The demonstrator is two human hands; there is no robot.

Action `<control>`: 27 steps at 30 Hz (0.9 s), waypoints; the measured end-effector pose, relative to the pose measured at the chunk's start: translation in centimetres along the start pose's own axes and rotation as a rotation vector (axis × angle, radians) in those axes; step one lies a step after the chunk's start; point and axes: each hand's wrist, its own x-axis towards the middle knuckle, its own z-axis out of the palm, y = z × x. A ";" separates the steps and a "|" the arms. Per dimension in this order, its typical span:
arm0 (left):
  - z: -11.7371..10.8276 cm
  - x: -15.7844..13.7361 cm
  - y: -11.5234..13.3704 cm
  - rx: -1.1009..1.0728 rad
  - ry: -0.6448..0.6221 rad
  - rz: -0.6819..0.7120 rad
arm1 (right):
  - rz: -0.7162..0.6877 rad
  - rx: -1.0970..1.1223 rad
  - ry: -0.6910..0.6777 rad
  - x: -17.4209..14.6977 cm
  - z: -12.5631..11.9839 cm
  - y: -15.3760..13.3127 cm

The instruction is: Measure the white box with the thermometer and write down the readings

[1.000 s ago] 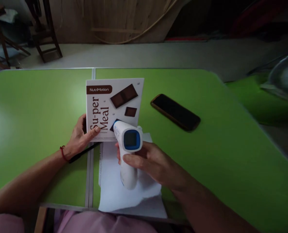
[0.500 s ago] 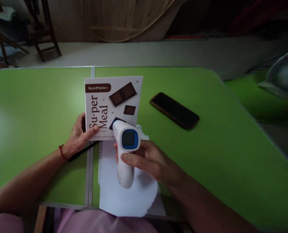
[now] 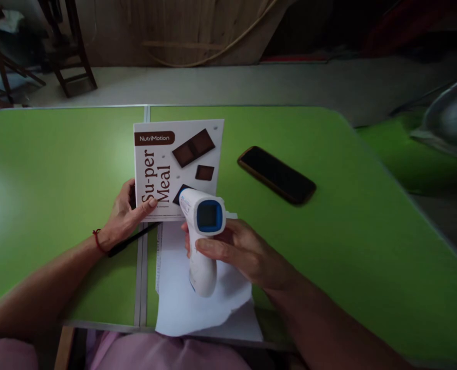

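My left hand grips the lower left edge of a white box printed "NutriMotion Su-per Meal" with chocolate pieces, its thumb on the front. The box stands tilted up, face toward me. In my right hand is a white infrared thermometer with a blue-rimmed dark screen, its fingers wrapped round the handle. The thermometer's nose points at the box's lower right part and overlaps it in view; whether they touch I cannot tell. White paper sheets lie below the thermometer.
A dark phone lies right of the box on the green folding table. A black pen-like stick rests near my left wrist, across the table's metal seam. Behind the table stands a wooden chair; a wooden panel is further back.
The thermometer has shifted slightly right and turned a little, with my right hand. The box has tilted or moved very slightly. The top paper's lower edge has changed shape.
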 end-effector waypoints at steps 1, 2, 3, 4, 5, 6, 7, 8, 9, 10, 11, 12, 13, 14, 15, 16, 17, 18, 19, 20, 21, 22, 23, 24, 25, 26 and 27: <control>0.0 0.0 0.0 -0.008 -0.005 0.003 | 0.006 -0.002 -0.003 0.0 0.0 0.0; 0.0 0.0 0.0 -0.014 -0.007 0.008 | 0.014 -0.004 -0.004 0.0 0.0 -0.1; 0.0 0.0 0.0 -0.016 -0.007 0.011 | 0.020 -0.007 -0.002 0.0 -0.1 -0.1; 0.0 0.0 0.0 -0.015 -0.003 0.013 | 0.022 -0.011 -0.004 0.0 -0.1 -0.1; 0.0 0.1 0.0 -0.012 0.000 0.013 | 0.022 -0.014 -0.006 0.0 -0.1 0.0; 0.0 0.1 -0.1 -0.013 0.000 0.012 | 0.020 -0.019 -0.011 0.0 -0.2 0.0; 0.0 0.1 -0.1 -0.014 -0.004 0.007 | 0.017 -0.023 -0.014 0.0 -0.2 0.0; 0.0 0.1 -0.1 -0.012 -0.007 0.000 | 0.017 -0.025 -0.016 0.0 -0.1 0.0; -0.1 0.1 -0.2 -0.005 -0.007 -0.007 | 0.018 -0.025 -0.016 0.1 -0.1 0.0; -0.1 0.0 -0.2 0.004 -0.006 -0.011 | 0.021 -0.025 -0.014 0.1 -0.1 0.0; -0.1 0.0 -0.2 0.012 -0.004 -0.015 | 0.021 -0.024 -0.013 0.1 -0.1 0.0; -0.1 0.0 -0.2 0.017 0.003 -0.018 | 0.017 -0.026 -0.017 0.1 -0.1 0.0; -0.1 -0.1 -0.3 0.016 0.009 -0.018 | 0.012 -0.036 -0.022 0.0 -0.2 -0.1; -0.2 -0.1 -0.4 0.007 0.014 -0.009 | 0.009 -0.058 -0.032 0.0 -0.4 -0.2; -0.2 0.0 -0.5 -0.004 0.019 0.008 | 0.011 -0.096 -0.046 -0.1 -0.7 -0.3; -0.3 0.1 -0.6 -0.009 0.029 0.036 | 0.017 -0.149 -0.060 -0.2 -1.1 -0.5; -0.4 0.2 -0.8 -0.007 0.045 0.072 | 0.032 -0.215 -0.073 -0.3 -1.6 -0.6; -0.5 0.4 -1.0 -0.003 0.065 0.112 | 0.054 -0.291 -0.080 -0.4 -2.2 -0.7; -0.7 0.6 -1.2 0.002 0.086 0.146 | 0.079 -0.371 -0.080 -0.6 -2.9 -0.7; -0.9 0.9 -1.4 0.009 0.109 0.171 | 0.108 -0.451 -0.067 -0.7 -3.6 -0.7; -1.1 1.1 -1.6 0.015 0.131 0.186 | 0.144 -0.532 -0.036 -0.7 -4.2 -0.6; -1.3 1.4 -1.8 0.018 0.147 0.192 | 0.185 -0.619 0.012 -0.7 -4.8 -0.5; -1.5 1.6 -1.9 0.019 0.151 0.192 | 0.224 -0.711 0.074 -0.7 -5.3 -0.4; -1.8 1.8 -2.1 0.019 0.146 0.190 | 0.256 -0.806 0.144 -0.6 -5.6 -0.3; -1.9 2.0 -2.2 0.021 0.136 0.188 | 0.287 -0.900 0.213 -0.5 -5.8 -0.3; -2.1 2.2 -2.2 0.024 0.123 0.187 | 0.312 -0.987 0.272 -0.2 -5.9 -0.3; -2.2 2.3 -2.3 0.031 0.112 0.191 | 0.333 -1.065 0.314 0.0 -5.9 -0.5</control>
